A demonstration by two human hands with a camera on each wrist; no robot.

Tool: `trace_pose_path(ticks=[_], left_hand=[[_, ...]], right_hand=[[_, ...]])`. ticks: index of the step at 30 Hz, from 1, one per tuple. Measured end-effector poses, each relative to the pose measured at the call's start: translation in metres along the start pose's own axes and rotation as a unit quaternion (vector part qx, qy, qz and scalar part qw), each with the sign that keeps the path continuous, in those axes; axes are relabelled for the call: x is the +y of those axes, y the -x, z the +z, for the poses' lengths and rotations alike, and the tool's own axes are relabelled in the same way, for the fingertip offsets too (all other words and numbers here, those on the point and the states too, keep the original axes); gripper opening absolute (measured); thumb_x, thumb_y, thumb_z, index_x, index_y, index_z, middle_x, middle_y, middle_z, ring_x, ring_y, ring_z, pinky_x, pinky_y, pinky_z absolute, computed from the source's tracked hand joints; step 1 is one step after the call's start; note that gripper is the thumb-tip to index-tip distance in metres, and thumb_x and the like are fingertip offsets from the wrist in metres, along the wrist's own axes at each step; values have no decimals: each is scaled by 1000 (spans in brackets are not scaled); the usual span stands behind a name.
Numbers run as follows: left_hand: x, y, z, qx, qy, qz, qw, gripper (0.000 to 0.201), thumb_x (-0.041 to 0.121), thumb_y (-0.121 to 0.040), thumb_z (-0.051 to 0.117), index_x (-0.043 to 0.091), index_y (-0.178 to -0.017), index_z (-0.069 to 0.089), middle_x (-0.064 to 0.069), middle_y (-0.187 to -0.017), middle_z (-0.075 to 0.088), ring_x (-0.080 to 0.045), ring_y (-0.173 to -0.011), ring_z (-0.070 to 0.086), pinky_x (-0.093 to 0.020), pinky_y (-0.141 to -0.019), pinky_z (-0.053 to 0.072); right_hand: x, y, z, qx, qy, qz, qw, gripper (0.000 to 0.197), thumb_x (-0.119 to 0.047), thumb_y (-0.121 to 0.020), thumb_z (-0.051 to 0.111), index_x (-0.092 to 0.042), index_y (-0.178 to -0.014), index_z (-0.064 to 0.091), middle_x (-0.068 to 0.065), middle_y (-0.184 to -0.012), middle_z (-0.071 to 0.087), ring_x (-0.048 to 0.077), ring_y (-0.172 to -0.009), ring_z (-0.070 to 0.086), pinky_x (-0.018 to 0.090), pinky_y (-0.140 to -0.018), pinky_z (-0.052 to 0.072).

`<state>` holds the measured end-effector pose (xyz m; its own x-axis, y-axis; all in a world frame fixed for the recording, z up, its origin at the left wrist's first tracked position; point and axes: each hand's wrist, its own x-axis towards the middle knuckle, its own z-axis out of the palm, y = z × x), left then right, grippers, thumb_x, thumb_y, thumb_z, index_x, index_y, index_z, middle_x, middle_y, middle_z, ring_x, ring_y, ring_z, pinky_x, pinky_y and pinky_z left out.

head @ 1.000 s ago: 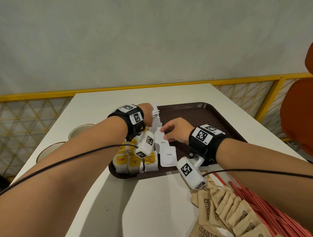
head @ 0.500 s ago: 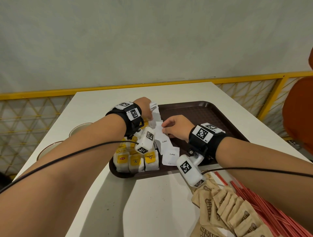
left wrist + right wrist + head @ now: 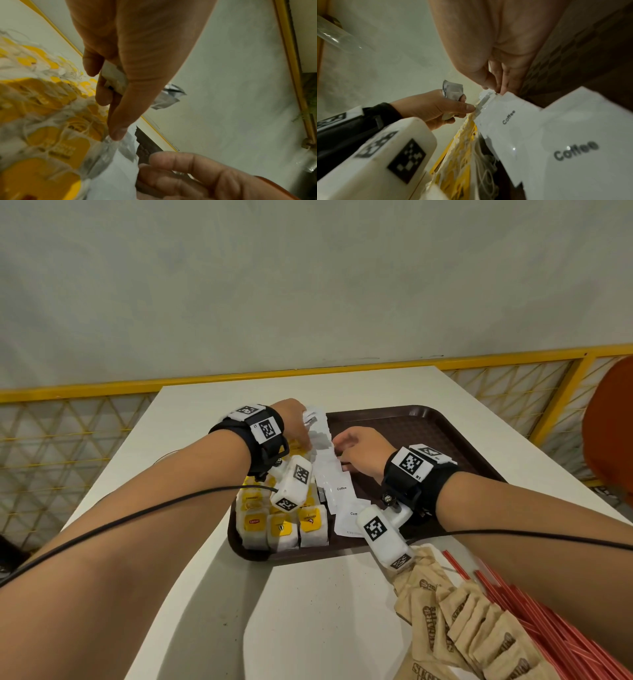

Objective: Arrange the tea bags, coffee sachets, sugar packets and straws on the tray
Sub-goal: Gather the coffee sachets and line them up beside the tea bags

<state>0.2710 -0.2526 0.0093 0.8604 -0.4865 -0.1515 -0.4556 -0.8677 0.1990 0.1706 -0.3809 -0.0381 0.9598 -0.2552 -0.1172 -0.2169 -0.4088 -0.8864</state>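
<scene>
A brown tray point(image 3: 428, 433) lies on the white table. Yellow-tagged tea bags point(image 3: 281, 529) fill its near-left corner. A row of white coffee sachets point(image 3: 337, 487) overlaps down the tray beside them. My left hand point(image 3: 294, 422) grips a small stack of sachets point(image 3: 115, 78) in its curled fingers at the far end of the row, its thumb tip touching the row. My right hand point(image 3: 359, 450) pinches the far edge of a laid sachet point(image 3: 508, 106). Brown sugar packets point(image 3: 462, 621) and red straws point(image 3: 548, 635) lie off the tray, under my right forearm.
An orange chair point(image 3: 609, 433) stands to the right of the table. A yellow railing point(image 3: 376, 368) runs behind the table's far edge. The tray's right half shows bare brown surface. A clear glass point(image 3: 337, 36) appears in the right wrist view.
Both hands have shifted a little toward the tray's far end along the sachet row. The left hand still holds its stack.
</scene>
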Motion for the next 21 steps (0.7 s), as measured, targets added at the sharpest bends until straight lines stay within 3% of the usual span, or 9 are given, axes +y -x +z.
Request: trace_pose_path(ticks=[8, 15, 17, 19, 21], left_hand=[[5, -2, 5, 8, -6, -8, 1000, 43, 25, -78, 77, 5, -113, 61, -11, -112, 64, -28, -102, 61, -31, -81, 48], [1, -3, -6, 63, 53, -26, 996, 38, 22, -84, 70, 0, -113, 58, -16, -117, 60, -31, -107, 58, -33, -81, 44], [1, -1, -6, 61, 84, -23, 994, 32, 21, -85, 70, 2, -108, 60, -16, -112, 62, -28, -98, 59, -32, -79, 45], [0, 2, -7, 59, 124, -15, 990, 18, 17, -84, 70, 7, -92, 58, -14, -99, 64, -23, -81, 58, -27, -68, 44], [-2, 10, -9, 58, 133, -1, 989, 19, 16, -83, 71, 11, -79, 53, -10, -87, 60, -20, -70, 55, -22, -55, 39]], right_hand=[[0, 0, 0, 0, -24, 20, 1000, 23, 7, -93, 45, -9, -104, 57, 15, -118, 60, 30, -107, 63, 45, -90, 55], [-2, -5, -2, -7, -45, 28, 999, 30, 10, -93, 41, -9, -110, 56, 15, -126, 56, 29, -116, 57, 38, -91, 54], [-5, -6, 0, -24, -18, 14, 999, 33, 8, -93, 41, -6, -121, 53, 16, -126, 57, 31, -114, 58, 42, -94, 52], [-6, -5, 0, -38, 9, 3, 999, 37, 6, -93, 42, -5, -127, 50, 18, -127, 57, 33, -113, 59, 46, -96, 50], [-7, -2, -4, -37, 33, 0, 999, 39, 5, -92, 47, -6, -129, 49, 16, -129, 56, 31, -114, 58, 45, -97, 50]])
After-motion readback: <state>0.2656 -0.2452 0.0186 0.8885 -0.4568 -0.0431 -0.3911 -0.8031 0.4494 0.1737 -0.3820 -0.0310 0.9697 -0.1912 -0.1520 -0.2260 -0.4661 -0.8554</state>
